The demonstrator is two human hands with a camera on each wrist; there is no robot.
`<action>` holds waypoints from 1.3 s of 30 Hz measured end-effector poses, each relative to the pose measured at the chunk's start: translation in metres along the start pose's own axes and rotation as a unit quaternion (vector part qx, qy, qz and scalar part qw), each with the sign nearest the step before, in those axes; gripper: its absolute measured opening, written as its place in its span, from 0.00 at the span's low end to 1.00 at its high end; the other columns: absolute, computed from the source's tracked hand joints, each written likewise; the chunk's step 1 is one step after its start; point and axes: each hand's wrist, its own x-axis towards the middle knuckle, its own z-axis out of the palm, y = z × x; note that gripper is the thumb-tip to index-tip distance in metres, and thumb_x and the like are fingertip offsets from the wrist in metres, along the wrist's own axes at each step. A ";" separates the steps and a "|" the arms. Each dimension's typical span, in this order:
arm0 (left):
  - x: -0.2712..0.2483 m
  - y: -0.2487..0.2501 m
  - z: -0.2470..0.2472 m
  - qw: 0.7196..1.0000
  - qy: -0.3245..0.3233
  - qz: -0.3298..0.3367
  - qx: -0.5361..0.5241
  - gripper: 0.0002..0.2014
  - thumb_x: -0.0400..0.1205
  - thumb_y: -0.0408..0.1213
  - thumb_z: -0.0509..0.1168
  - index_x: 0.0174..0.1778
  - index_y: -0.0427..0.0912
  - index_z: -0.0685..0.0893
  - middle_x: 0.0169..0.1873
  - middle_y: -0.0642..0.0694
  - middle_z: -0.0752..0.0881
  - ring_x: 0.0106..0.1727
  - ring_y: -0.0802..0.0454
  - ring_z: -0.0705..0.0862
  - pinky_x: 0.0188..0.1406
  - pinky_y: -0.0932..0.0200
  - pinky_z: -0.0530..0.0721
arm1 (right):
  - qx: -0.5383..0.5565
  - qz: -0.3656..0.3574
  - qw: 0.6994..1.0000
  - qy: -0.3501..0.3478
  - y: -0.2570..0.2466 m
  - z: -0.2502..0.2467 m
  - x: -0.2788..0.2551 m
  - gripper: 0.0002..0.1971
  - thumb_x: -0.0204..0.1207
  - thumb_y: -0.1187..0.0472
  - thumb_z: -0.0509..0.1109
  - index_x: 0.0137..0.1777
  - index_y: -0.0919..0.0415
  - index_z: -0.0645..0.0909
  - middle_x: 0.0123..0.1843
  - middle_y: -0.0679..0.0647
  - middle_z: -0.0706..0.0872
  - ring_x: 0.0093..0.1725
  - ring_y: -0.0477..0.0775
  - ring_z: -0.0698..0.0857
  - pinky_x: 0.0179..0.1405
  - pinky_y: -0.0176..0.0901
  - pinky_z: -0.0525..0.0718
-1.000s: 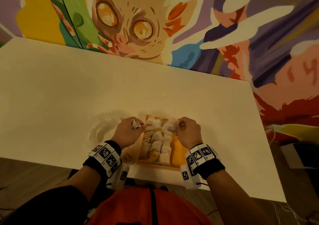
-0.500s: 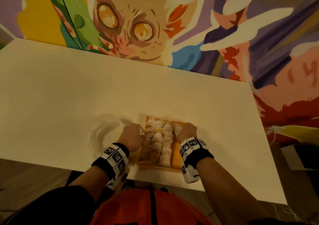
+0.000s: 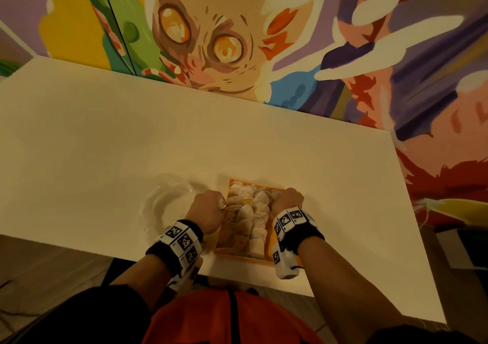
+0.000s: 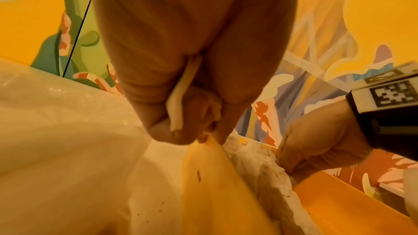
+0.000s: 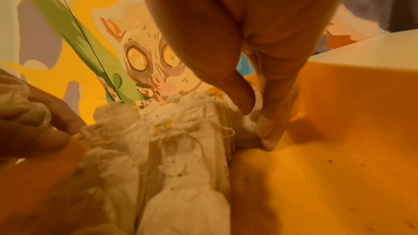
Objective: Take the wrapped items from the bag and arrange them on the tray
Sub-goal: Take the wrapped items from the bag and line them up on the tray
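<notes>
Both hands work at the orange tray [image 3: 268, 260]. The right hand [image 3: 287, 201] pinches a wrapped item [image 5: 246, 131] at the tray's 2 o'clock; the left hand [image 3: 207, 211], at 10 o'clock, curls around another one [image 3: 219, 201]. Loose threads [image 5: 226, 131] may catch fingers and drag neighbouring bundles out of their rows.

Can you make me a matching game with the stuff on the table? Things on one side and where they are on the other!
Things:
1. tray
2. wrapped items
3. clear bag
4. left hand

Places:
A. lined up inside the tray
B. at the tray's left edge, curled round something white
C. near the table's front edge
D. on the table, left of the tray

Pairs: 1-C, 2-A, 3-D, 4-B
</notes>
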 end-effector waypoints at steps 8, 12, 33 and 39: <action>0.001 -0.003 0.001 1.000 -0.012 -0.013 -0.010 0.08 0.80 0.39 0.69 0.51 0.40 0.87 0.53 0.41 0.87 0.56 0.42 0.84 0.45 0.60 0.78 | 0.112 0.040 0.993 0.028 -0.001 0.001 0.000 0.20 0.81 0.61 0.68 0.29 0.58 0.65 0.63 0.60 0.84 0.64 0.58 0.83 0.62 0.41 0.80; -0.002 -0.002 0.001 0.998 0.019 -0.017 -0.053 0.08 0.81 0.38 0.68 0.53 0.42 0.85 0.53 0.42 0.86 0.55 0.43 0.84 0.47 0.60 0.78 | 0.089 0.037 0.995 0.028 -0.002 0.002 -0.003 0.10 0.80 0.60 0.69 0.50 0.69 0.81 0.63 0.64 0.83 0.61 0.61 0.84 0.51 0.43 0.82; -0.012 0.042 -0.021 0.783 -0.076 -0.172 -0.593 0.19 0.88 0.41 0.59 0.35 0.35 0.80 0.29 0.38 0.80 0.21 0.48 0.78 0.19 0.62 0.75 | 0.241 -0.279 0.929 0.029 -0.012 -0.002 -0.081 0.09 0.75 0.47 0.74 0.47 0.52 0.84 0.32 0.37 0.82 0.31 0.29 0.81 0.29 0.19 0.73; -0.009 0.038 -0.013 0.785 -0.096 -0.183 -0.584 0.15 0.87 0.44 0.61 0.42 0.36 0.82 0.35 0.37 0.81 0.33 0.43 0.81 0.30 0.55 0.78 | 0.235 -0.280 0.930 0.042 -0.016 0.010 -0.082 0.10 0.70 0.52 0.76 0.48 0.54 0.82 0.39 0.51 0.84 0.37 0.46 0.80 0.31 0.35 0.74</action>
